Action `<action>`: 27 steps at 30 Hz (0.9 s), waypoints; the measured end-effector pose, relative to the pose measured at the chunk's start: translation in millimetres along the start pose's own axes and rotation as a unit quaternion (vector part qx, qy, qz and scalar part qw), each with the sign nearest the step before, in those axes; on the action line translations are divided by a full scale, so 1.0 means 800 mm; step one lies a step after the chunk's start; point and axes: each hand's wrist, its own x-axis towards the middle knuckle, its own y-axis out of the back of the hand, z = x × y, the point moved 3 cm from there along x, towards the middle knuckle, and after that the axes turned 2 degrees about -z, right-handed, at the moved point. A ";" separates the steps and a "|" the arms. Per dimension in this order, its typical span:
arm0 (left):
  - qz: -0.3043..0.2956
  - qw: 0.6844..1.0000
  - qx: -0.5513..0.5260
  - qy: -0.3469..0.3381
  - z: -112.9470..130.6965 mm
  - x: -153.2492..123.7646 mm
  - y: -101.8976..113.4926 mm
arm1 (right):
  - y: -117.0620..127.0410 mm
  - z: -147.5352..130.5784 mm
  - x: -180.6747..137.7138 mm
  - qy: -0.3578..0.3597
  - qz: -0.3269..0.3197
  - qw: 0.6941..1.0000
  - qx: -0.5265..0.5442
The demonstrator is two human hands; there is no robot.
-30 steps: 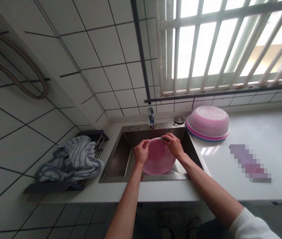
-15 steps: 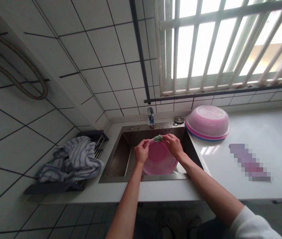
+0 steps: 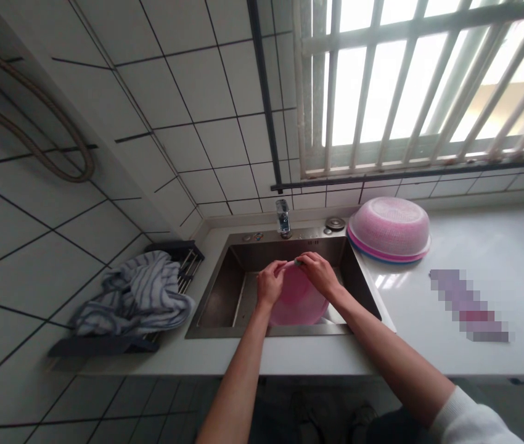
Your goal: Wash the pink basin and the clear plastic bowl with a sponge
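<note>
A pink plastic basket (image 3: 298,302) is held over the steel sink (image 3: 225,290). My left hand (image 3: 270,282) grips its left rim with curled fingers. My right hand (image 3: 318,274) is closed on a small greenish cloth or pad (image 3: 297,263) pressed at the basket's far rim, close to my left fingertips. Most of the cloth is hidden under my fingers.
A tap (image 3: 283,217) stands behind the sink. Upturned pink and blue baskets (image 3: 389,229) are stacked on the white counter (image 3: 497,246) at the right. A striped towel (image 3: 135,295) lies on a dark rack (image 3: 105,345) left of the sink. A barred window is above.
My right hand has slid the cloth left along the basket's far rim toward my left hand; the cloth is now mostly covered. The basket has tilted slightly.
</note>
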 end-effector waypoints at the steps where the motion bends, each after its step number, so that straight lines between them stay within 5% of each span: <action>1: 0.010 1.000 0.004 0.003 -0.001 0.001 0.003 | 0.004 0.006 0.000 -0.016 0.007 1.000 0.003; 6: 0.048 0.998 0.001 0.027 0.001 0.003 0.009 | 0.011 0.022 -0.002 -0.087 0.024 0.996 0.007; 13: -0.013 1.000 -0.020 0.005 0.005 0.000 -0.005 | -0.016 -0.003 -0.003 0.027 -0.006 1.000 0.011; 21: 0.058 0.998 -0.010 0.030 -0.008 0.002 0.008 | 0.000 0.023 -0.001 -0.058 0.025 0.997 0.042; 27: -0.009 1.000 -0.018 -0.004 -0.002 -0.001 -0.006 | -0.021 0.006 -0.002 0.025 -0.003 0.999 0.032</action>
